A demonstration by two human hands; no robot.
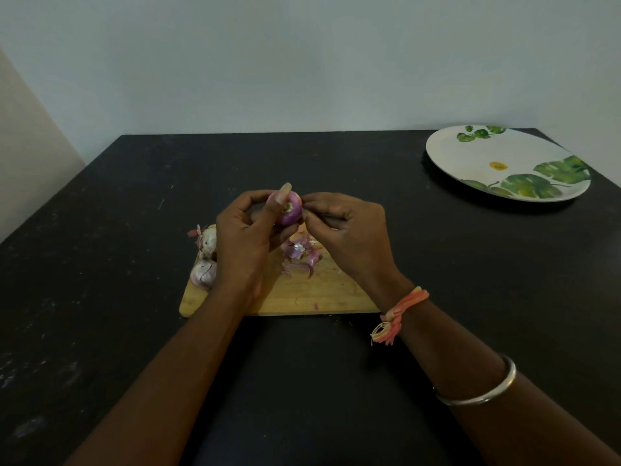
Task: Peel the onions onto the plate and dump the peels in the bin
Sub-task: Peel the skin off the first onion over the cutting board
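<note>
Head view: the cutting board [302, 295] is lying on the dark bench [117, 230]. Above the board's middle, the left hand [245, 237] is holding a purple onion [291, 210] in its grip, and the right hand [349, 237] is pinching the onion's right side in a narrow grip. Loose peels [300, 253] are lying on the board beneath; two unpeeled onions [205, 257] are sitting at its left edge. The plate [487, 156] is sitting well beyond the board, rightward.

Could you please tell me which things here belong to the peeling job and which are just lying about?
Job: held onion, in left hand and right hand; far unpeeled onion; near unpeeled onion; peels; plate. Bin not visible.
Lying about: cutting board, thread bracelet, bangle, table.
</note>
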